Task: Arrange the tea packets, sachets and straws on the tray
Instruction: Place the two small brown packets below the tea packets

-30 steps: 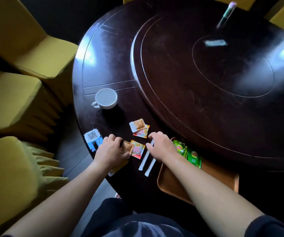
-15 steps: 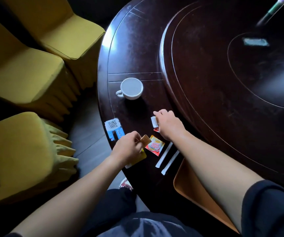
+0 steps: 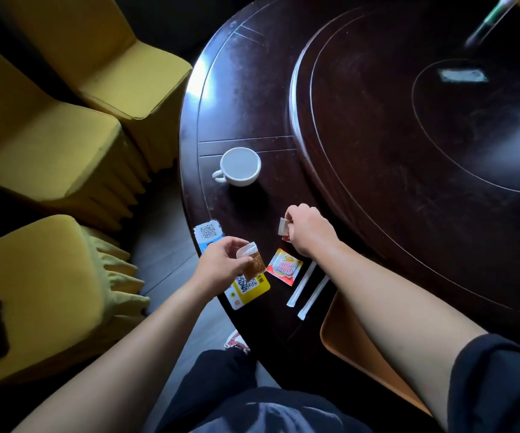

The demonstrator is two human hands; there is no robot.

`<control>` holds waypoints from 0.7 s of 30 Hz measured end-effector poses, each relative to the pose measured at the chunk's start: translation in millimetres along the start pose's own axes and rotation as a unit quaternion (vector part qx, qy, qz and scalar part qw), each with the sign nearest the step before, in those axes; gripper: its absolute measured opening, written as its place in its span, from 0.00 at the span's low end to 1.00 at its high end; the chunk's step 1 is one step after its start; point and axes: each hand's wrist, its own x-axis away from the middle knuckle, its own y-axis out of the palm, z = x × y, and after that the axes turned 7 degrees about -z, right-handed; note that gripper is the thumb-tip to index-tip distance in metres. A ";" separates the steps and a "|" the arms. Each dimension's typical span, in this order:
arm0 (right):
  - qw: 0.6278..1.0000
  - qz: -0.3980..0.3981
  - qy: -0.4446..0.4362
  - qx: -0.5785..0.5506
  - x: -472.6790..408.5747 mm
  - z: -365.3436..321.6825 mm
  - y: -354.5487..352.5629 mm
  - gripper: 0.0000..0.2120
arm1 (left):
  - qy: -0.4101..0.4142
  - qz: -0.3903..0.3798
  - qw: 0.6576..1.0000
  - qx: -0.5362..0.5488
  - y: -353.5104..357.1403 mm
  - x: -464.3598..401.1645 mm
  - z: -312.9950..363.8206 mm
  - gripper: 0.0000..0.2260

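1. A round dark wooden table (image 3: 377, 145) fills the right side, with a raised round turntable (image 3: 424, 120) at its centre.
2. Pale light glints on the polish — brightest at the table's left rim.
3. Three chairs in mustard-yellow covers (image 3: 49, 135) stand to the left — pleated skirts hanging down.
4. The floor (image 3: 165, 242) is dark grey.

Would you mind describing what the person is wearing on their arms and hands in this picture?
Both hands are bare, with no gloves, rings or watch visible. The left hand follows a forearm bare right to the picture's edge. The right hand also follows a bare forearm, and a dark sleeve is pushed up near the elbow.
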 end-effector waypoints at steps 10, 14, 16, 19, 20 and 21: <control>0.879 0.107 0.149 -0.439 79.0 56.7 -5.7 0.04 | 0.004 -0.083 0.995 0.053 46.8 -2.6 38.2 0.04; 0.840 0.109 0.226 -0.481 124.4 97.7 17.4 0.04 | 0.023 -0.111 0.993 -0.045 85.1 1.4 55.7 0.07; 0.826 0.107 0.262 -0.487 146.0 113.9 30.7 0.04 | 0.027 -0.136 0.986 -0.090 104.7 3.2 61.6 0.09; 0.801 0.097 0.307 -0.505 174.2 128.5 49.7 0.05 | 0.030 -0.189 0.971 -0.143 134.6 3.6 64.7 0.07; 0.795 0.092 0.318 -0.508 182.4 131.6 56.0 0.07 | 0.034 -0.198 0.965 -0.169 143.8 3.5 64.7 0.07; 0.791 0.087 0.325 -0.512 189.2 135.3 63.7 0.08 | 0.039 -0.204 0.959 -0.193 152.5 4.5 64.9 0.06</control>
